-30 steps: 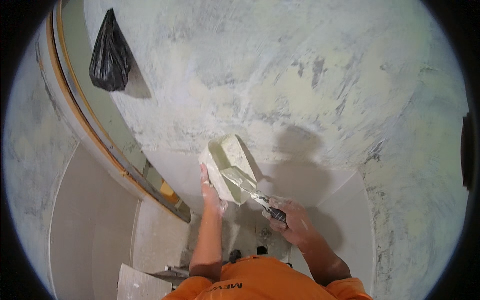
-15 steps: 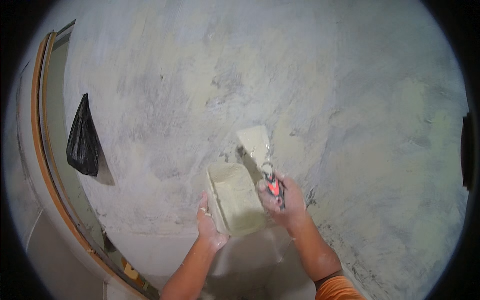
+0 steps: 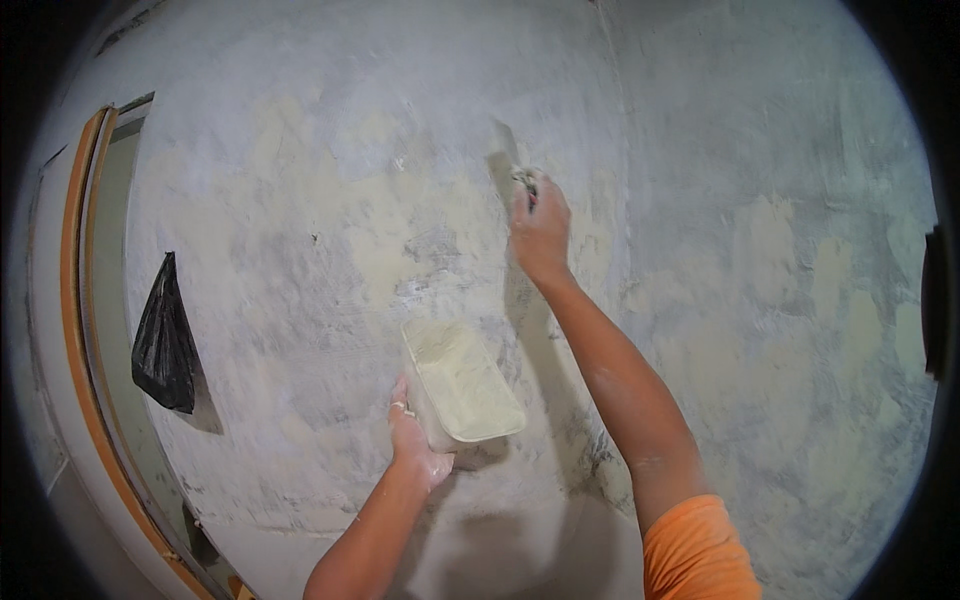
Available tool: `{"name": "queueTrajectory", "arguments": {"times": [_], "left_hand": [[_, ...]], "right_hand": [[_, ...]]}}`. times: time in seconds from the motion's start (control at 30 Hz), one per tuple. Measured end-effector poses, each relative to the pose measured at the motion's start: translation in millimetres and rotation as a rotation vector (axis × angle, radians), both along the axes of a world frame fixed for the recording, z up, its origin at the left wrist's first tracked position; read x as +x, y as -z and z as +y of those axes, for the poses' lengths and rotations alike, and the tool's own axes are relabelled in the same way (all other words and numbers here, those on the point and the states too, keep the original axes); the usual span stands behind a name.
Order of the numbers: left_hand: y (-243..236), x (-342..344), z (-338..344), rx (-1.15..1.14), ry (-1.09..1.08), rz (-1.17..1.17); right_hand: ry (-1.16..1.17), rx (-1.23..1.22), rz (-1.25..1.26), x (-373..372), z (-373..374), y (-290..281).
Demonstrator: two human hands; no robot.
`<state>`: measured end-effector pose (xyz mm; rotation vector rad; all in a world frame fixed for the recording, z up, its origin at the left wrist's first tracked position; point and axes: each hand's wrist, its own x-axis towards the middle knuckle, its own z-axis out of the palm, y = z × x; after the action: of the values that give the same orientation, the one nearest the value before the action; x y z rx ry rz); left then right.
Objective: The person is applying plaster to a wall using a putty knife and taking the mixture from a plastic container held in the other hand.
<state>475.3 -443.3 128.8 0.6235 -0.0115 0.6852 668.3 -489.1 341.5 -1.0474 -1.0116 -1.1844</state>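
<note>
A pale rectangular tub (image 3: 466,386) smeared with cream putty is tilted in my left hand (image 3: 414,436), whose fingers wrap its left side and underside; it sits in front of the wall at lower centre. Higher up and to the right, my right hand (image 3: 540,225) is closed round the handle of a putty knife (image 3: 503,138), reaching up to the patchy plastered wall (image 3: 340,150) just left of its inner corner. The blade is blurred, and I cannot tell whether it touches the wall. White smears cover parts of both hands.
A black plastic bag (image 3: 165,350) hangs on the wall at the left, beside a tall narrow opening with a wooden frame (image 3: 76,260). A second, greyer plastered wall (image 3: 770,150) runs along the right. A dark shape (image 3: 932,300) sits at the right rim.
My view has tilted up from the floor to the wall. My right hand has lifted the knife out of the tub and high onto the wall; my left hand still holds the tub.
</note>
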Motion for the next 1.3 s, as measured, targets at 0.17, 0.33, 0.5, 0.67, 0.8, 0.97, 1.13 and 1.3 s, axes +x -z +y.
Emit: {"name": "queueTrajectory", "arguments": {"times": [0.17,0.33,0.5,0.67,0.8,0.97,1.13,1.3], "left_hand": [[-2.0,-18.0,21.5,-0.017,-0.035,-0.074],[8.7,-43.0,57.0,-0.019,-0.119,-0.126],[0.2,-63.0,95.8,0.022,-0.143,-0.099],[-15.0,-69.7,97.1,0.036,-0.180,-0.141],[-25.9,-50.2,92.4,0.085,-0.155,-0.151],[-31.2,-25.9,103.0,0.065,-0.153,-0.150],[-26.1,11.7,133.8,0.035,-0.136,-0.243],[-21.4,50.1,159.1,0.013,-0.065,-0.208]], "right_hand": [[0.506,-0.118,-0.214,-21.5,47.6,-22.7],[0.424,-0.219,-0.197,-30.0,78.8,7.4],[0.376,-0.273,-0.378,-19.8,87.8,19.8],[0.358,-0.238,-0.431,-18.4,70.7,10.7],[0.360,-0.115,-0.364,-8.1,64.9,-38.0],[0.516,-0.301,-0.231,-25.5,105.4,-59.1],[0.598,-0.451,-0.227,-20.3,143.4,-30.7],[0.555,-0.570,-0.144,-4.2,152.0,16.5]]}}
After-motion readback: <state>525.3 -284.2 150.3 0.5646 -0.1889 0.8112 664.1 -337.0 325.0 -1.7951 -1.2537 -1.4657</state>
